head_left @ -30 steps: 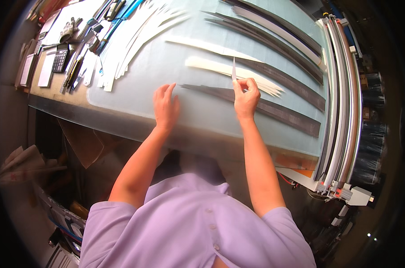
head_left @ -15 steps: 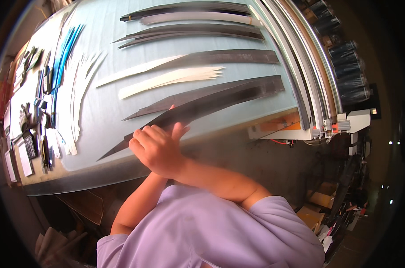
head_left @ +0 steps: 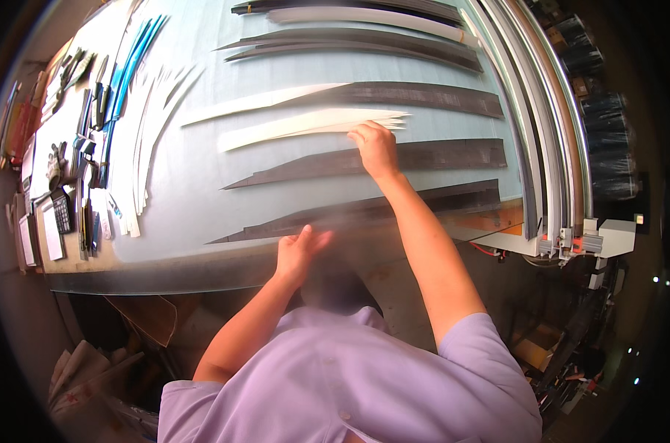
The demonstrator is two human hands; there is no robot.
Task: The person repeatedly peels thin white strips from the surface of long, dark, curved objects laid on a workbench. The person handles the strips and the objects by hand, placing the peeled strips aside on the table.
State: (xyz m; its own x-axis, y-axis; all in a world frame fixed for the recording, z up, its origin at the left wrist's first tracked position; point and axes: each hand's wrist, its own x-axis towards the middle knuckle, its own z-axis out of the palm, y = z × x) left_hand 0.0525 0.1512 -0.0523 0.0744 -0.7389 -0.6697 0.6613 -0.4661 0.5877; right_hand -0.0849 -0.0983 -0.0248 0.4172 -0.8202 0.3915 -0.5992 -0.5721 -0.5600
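My right hand (head_left: 378,150) reaches over the table to the fan of white tapered strips (head_left: 298,130). Its fingers are pinched at the lower edge of the strips, near their pointed right ends. Below it lies a dark grey tapered strip (head_left: 298,164), partly covered by my right wrist. Close to the front edge, my left hand (head_left: 298,251) hovers with thumb raised and fingers stretched out, blurred by motion; it holds nothing I can see. Just beyond it rests a stack of dark tapered strips (head_left: 424,201).
Further back lie a dark strip with a white end (head_left: 424,97) and more dark bundles (head_left: 364,43). Blue strips (head_left: 137,59), thin white strips (head_left: 144,155) and a calculator (head_left: 60,210) are at the left. A metal rail (head_left: 545,111) borders the table's right side.
My hands, crossed over the dark strips before, have parted. My right hand has moved up and right to the white strips. The nearest dark strip now lies flat, closely aligned with others.
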